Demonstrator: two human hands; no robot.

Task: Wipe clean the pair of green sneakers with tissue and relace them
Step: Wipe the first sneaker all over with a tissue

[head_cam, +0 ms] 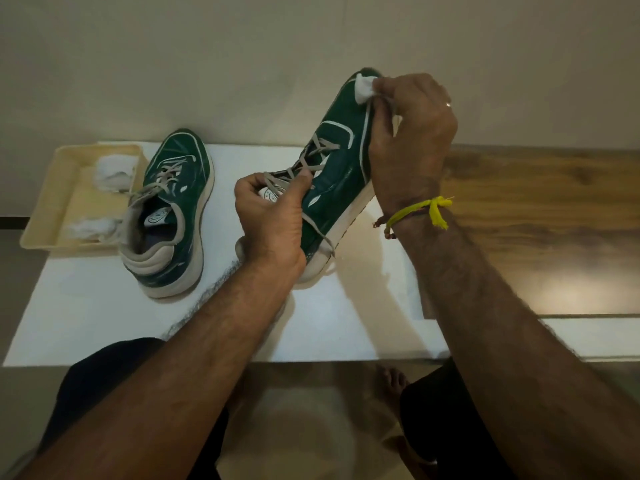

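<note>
One green sneaker point(341, 168) with grey laces is tilted up off the white table top, heel down and toe raised. My left hand point(273, 216) grips it at the tongue and collar. My right hand point(412, 133) pinches a white tissue point(364, 87) against the toe, fingers curled round the sole edge. The other green sneaker point(173, 209) stands flat on the table to the left, laced, with its laces loose at the top.
A cream tray point(52, 216) at the table's left edge holds crumpled used tissues point(112, 173). A white sheet point(329, 327) covers the table; bare wooden top point(540, 209) lies to the right. My knees and bare feet show below the front edge.
</note>
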